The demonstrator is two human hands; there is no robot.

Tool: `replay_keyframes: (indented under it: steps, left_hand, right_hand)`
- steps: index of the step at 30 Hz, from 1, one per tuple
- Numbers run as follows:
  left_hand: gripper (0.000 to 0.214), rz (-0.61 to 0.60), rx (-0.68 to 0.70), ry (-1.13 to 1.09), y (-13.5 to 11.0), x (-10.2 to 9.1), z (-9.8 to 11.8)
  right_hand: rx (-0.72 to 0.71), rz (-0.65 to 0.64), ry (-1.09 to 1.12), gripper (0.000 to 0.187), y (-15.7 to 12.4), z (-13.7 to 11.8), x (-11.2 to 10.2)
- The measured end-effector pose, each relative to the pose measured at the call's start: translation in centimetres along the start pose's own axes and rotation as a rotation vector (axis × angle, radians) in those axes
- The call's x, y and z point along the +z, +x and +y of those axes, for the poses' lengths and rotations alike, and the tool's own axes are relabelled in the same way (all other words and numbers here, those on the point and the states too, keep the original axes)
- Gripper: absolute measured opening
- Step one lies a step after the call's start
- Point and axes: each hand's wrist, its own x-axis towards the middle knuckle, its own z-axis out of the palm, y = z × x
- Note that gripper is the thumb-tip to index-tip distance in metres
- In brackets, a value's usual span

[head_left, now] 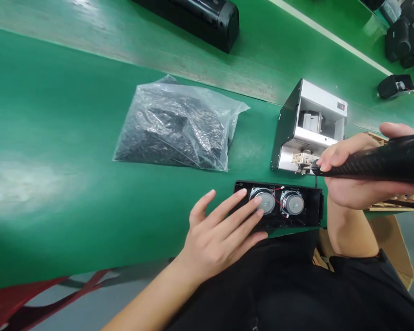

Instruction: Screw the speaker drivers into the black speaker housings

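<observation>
My left hand (221, 234) lies flat with fingers spread, its fingertips resting on the nearer of two round speaker drivers (266, 201). The second driver (292, 203) sits beside it in an open black speaker housing (312, 209), with thin red wires between them. My right hand (352, 195) is shut around a long black electric screwdriver (376, 161). Its tip points left, just above the housing's far edge and close to a silver metal box unit (317, 105) standing open-sided on the bench. The screwdriver's tip is partly blurred.
A clear plastic bag of dark parts (172, 128) lies on the green bench (55, 138). A long black casing (193, 18) sits at the top. Several black units (400, 41) stand at top right. Cardboard (393, 243) lies below the bench at right.
</observation>
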Motion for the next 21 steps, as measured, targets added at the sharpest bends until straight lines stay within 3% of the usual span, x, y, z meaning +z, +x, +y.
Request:
replay_keyframes:
  steps: [7,13,21]
  left_hand:
    - [0.042,-0.059,-0.010,-0.062,-0.4,0.8,-0.3]
    - [0.031,-0.041,0.005,-0.045,0.0,0.7,-0.2]
    - [0.025,-0.045,0.029,0.001,0.7,0.2,-0.3]
  right_hand:
    - [0.087,-0.014,0.035,0.063,0.3,-0.1,-0.4]
    - [0.086,0.036,-0.059,0.060,0.2,-0.9,0.5]
    - [0.303,-0.074,0.181,0.053,-0.6,-4.6,-1.2]
